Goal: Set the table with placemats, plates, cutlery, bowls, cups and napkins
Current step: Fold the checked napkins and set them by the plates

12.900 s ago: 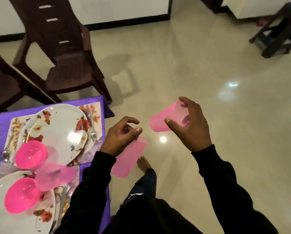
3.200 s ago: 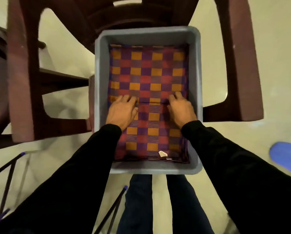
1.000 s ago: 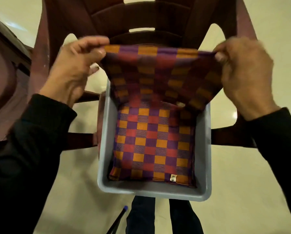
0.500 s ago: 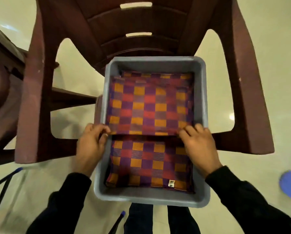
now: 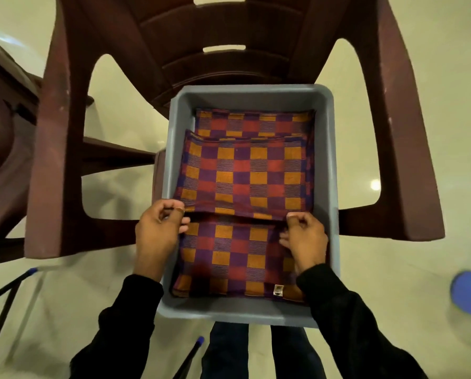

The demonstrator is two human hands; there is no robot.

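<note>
Black sleeves enter from the near edge; both hands reach into a grey tub [image 5: 326, 187] seated on a brown plastic chair [image 5: 409, 149]. Left hand [image 5: 157, 231] and right hand [image 5: 305, 236] each pinch a near corner of the top checked napkin [image 5: 242, 173], fingers closed on its folded hem. One second ago this cloth was held up, spread between the hands; it has since come down and now lies flat, over the far half of the stack. Judgement: the napkin is being folded or squared before removal, so napkins are not yet on the desk. A lower napkin [image 5: 237, 258] lies beneath and nearer, just under the wrists; a third [image 5: 253, 121] shows at the tub's far end.
</note>
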